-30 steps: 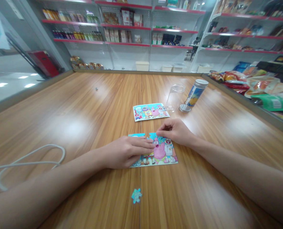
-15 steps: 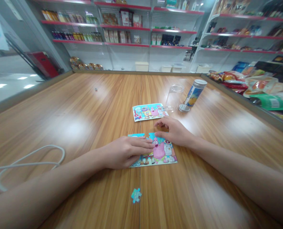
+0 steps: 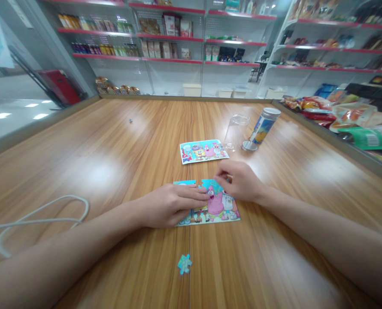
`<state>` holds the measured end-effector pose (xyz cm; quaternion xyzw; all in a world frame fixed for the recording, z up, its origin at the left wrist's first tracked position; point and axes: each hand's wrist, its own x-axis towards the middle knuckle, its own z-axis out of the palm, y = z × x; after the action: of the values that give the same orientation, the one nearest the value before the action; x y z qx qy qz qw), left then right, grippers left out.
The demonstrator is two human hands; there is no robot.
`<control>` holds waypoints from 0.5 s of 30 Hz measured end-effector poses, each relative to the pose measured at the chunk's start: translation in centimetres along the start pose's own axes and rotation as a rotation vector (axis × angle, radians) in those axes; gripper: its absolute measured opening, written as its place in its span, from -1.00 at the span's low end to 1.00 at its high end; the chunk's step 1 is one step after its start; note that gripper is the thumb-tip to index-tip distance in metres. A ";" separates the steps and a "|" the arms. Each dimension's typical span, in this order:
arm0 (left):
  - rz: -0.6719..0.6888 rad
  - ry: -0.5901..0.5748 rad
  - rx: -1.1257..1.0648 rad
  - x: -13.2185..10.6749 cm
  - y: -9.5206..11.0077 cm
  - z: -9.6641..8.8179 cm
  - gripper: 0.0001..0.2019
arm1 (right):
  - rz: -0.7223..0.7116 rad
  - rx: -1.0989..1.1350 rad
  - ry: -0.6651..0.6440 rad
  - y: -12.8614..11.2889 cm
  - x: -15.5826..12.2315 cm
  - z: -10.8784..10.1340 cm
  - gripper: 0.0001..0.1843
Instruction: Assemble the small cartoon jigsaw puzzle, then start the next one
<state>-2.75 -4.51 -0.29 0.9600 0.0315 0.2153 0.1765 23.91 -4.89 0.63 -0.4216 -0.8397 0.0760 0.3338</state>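
Flat, with its fingers stretched out side by side, the left hand (image 3: 174, 205) presses down on the puzzle (image 3: 218, 205) rather than pinching anything, covering much of its left half. The right hand (image 3: 237, 180) is at the puzzle's upper right corner, thumb and curled fingers drawn close together; whether they pinch a piece or merely rest there, I cannot tell, since the hand hides that corner.

The puzzle lies flat on the table (image 3: 129, 257), mostly joined, with a pink starfish figure showing at its middle right and a notch open in its far edge, between the two hands. One loose piece (image 3: 185, 264), pale blue and green, lies on the near side of the puzzle, well apart from it.

Beyond the puzzle is the card (image 3: 204, 151), lying flat and printed with a row of cartoon figures. Farther off, beyond the puzzle and to its right, stand a clear jar (image 3: 236, 131) and a blue can (image 3: 264, 126) with a pale top; a round metal lid (image 3: 249, 146) lies near both.

Left of the puzzle, well apart, a white cable (image 3: 68, 196) loops over the table. Far to the puzzle's right are heaped bags (image 3: 355, 116), and far beyond it stand stocked shelves (image 3: 171, 37) with red edges.
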 end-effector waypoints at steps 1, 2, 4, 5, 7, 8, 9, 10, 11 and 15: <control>-0.001 0.001 -0.003 0.0 0.0 0.0 -0.53 | -0.016 -0.031 -0.069 -0.2 -0.1 0.0 -0.89; -0.004 0.002 -0.006 0.0 0.0 0.0 -0.53 | -0.029 -0.057 -0.085 -0.7 -0.2 0.1 -0.88; -0.004 0.002 -0.013 0.0 0.0 0.1 -0.53 | -0.088 -0.062 0.008 -2.2 -0.8 0.3 -0.86; -0.003 0.004 -0.018 0.0 0.0 0.1 -0.54 | -0.151 -0.038 0.042 -3.2 -1.2 0.4 -0.86; 0.001 0.020 -0.024 -0.1 -0.1 0.2 -0.57 | -0.360 0.088 -0.106 -5.6 -2.2 0.9 -0.87; 0.003 0.031 -0.023 -0.1 -0.1 0.3 -0.58 | -0.444 0.122 -0.224 -6.8 -2.7 1.2 -0.87; 0.006 0.038 -0.018 -0.2 -0.1 0.3 -0.58 | -0.493 0.138 -0.361 -7.9 -3.2 1.5 -0.75; 0.007 0.042 -0.010 -0.2 -0.2 0.3 -0.58 | -0.522 0.143 -0.452 -8.7 -3.5 1.8 -0.68; 0.008 0.041 -0.002 -0.2 -0.2 0.3 -0.57 | -0.550 0.140 -0.509 -9.4 -3.7 2.0 -0.66; 0.017 0.039 0.013 -0.1 -0.2 0.3 -0.61 | -0.550 0.111 -0.585 -10.0 -3.7 2.2 -0.76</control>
<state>-2.77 -4.42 -0.66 0.9570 0.0283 0.2350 0.1677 17.50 -13.74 1.21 -0.1228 -0.9754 0.1459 0.1108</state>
